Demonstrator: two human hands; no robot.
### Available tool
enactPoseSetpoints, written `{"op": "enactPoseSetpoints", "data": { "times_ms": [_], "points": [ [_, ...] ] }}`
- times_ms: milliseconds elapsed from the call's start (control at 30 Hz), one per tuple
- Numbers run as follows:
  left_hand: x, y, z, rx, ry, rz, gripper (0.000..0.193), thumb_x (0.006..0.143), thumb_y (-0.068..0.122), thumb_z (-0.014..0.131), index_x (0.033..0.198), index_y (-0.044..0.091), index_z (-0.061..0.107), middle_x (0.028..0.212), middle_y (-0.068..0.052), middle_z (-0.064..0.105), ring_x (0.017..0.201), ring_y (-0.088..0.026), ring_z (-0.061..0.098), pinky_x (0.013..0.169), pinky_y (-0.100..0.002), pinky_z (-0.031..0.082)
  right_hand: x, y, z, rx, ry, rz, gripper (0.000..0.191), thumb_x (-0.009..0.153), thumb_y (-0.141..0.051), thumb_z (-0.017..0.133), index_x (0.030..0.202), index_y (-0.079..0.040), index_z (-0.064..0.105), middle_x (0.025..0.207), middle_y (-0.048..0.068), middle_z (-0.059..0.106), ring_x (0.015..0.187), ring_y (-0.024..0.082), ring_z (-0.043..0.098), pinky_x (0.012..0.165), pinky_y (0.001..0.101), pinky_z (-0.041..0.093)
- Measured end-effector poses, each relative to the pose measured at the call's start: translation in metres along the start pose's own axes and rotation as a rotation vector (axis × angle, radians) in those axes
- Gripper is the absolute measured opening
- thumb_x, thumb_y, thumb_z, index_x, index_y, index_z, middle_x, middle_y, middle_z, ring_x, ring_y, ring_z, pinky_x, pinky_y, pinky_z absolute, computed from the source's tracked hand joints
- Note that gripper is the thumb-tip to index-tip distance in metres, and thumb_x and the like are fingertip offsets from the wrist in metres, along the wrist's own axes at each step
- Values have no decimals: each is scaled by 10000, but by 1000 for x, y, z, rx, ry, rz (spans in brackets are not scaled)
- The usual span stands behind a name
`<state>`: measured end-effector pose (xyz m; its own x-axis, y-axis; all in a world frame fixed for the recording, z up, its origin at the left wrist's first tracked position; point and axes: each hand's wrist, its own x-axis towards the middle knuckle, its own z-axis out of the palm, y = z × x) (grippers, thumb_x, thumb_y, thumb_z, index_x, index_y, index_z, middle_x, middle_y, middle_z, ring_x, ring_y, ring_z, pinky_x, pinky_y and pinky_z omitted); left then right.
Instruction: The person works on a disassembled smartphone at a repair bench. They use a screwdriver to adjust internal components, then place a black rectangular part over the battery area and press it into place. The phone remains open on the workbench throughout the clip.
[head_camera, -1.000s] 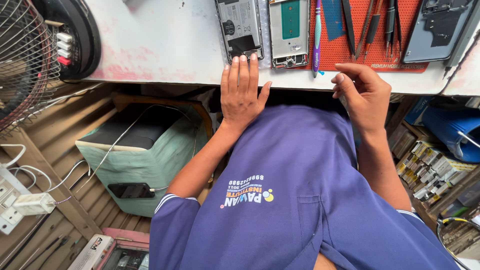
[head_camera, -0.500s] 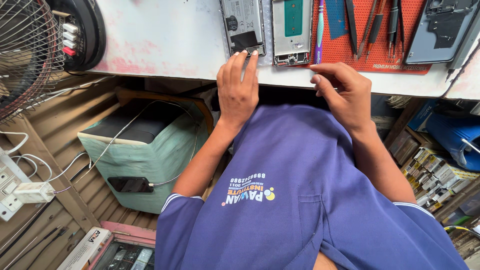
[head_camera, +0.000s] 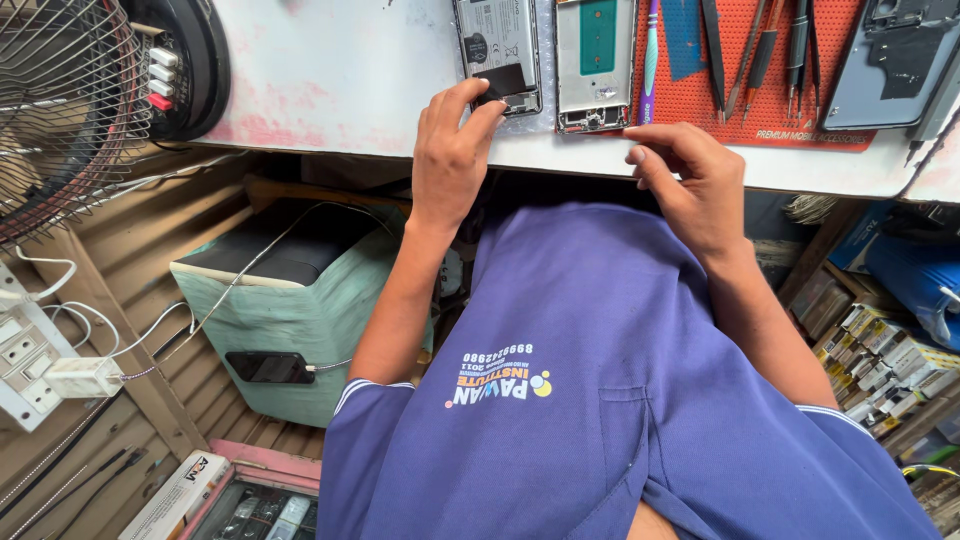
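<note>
Two hands: both up at the near edge of the desk (head_camera: 350, 90), the person's own, bare.
Left grip: left hand (head_camera: 452, 165) has its fingertips pinched on the lower end of the opened phone body (head_camera: 497, 50), thumb and forefinger closing on the dark patch there. Looks like it's pinning the phone so it can't slide while that bit gets worked.
Right grip: right hand (head_camera: 695, 185) is loose, holding nothing, fingers curled, forefinger tip resting at the desk's front edge just beside the corner of the red mat (head_camera: 700, 90). My guess is it's parked there to stay close to the tools.
Phone body: lying flat, back off, guts showing, near the front edge of the desk, roughly mid-width.
Second frame: a bare phone frame (head_camera: 596, 60) with a green patch sits just beside it to the right, touching or nearly touching, can't tell which. Probably the other half, kept next to its mate.
Purple pen-like tool (head_camera: 650, 50): lies between the frame and the mat, pointing away from the edge.
Mat stuff: tweezers and drivers (head_camera: 760, 45) in a row on the red mat, handy to the right hand; grey back cover (head_camera: 895, 60) at the far right edge.
Left end of the desk: a fan (head_camera: 60, 110) and a round black thing (head_camera: 185, 65) hang over the corner.
Under the desk: green box (head_camera: 290, 310) with cables, wall sockets (head_camera: 30, 350) at left.
</note>
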<state>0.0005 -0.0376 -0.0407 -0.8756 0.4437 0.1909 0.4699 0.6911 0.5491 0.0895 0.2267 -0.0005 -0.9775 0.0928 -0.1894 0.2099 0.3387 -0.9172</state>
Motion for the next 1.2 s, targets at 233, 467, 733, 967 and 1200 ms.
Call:
{"op": "enactPoseSetpoints", "data": {
  "times_ms": [233,467,733,967,1200],
  "points": [
    [-12,7,4,155,42,103,300,969,92,755,1258,46,686,1216,-74,622,1154,-263,610,968,-412,494,40,0,34,-498,-85,-581,363,986,-10,764,1336,-51,675,1220,99,618,1135,300,607,966,411,515],
    [-20,13,14,233,63,108,332,1014,108,710,1322,-4,652,1307,-118,626,1235,-269,599,1024,-417,478,60,1,43,-645,-156,-670,477,897,-38,774,1360,-86,670,1295,85,591,1208,289,584,1016,429,483],
    [-27,6,18,276,36,106,377,1000,103,669,1358,-14,643,1319,-123,634,1267,-271,589,1046,-416,456,63,6,50,-776,-165,-722,393,924,-60,771,1309,-75,696,1259,48,595,1175,235,582,1015,396,463],
    [-24,2,18,251,62,117,346,986,84,693,1323,13,670,1301,-104,629,1236,-249,596,1032,-408,466,64,6,49,-744,-163,-735,379,913,-54,767,1286,-72,706,1286,48,601,1206,243,594,1019,391,470],
    [-22,-5,21,184,83,108,334,957,47,740,1288,39,699,1276,-83,621,1203,-243,602,1037,-398,479,70,8,54,-730,-155,-746,302,990,-60,770,1283,-51,696,1324,42,616,1172,221,593,1001,367,470]
  ]
}}
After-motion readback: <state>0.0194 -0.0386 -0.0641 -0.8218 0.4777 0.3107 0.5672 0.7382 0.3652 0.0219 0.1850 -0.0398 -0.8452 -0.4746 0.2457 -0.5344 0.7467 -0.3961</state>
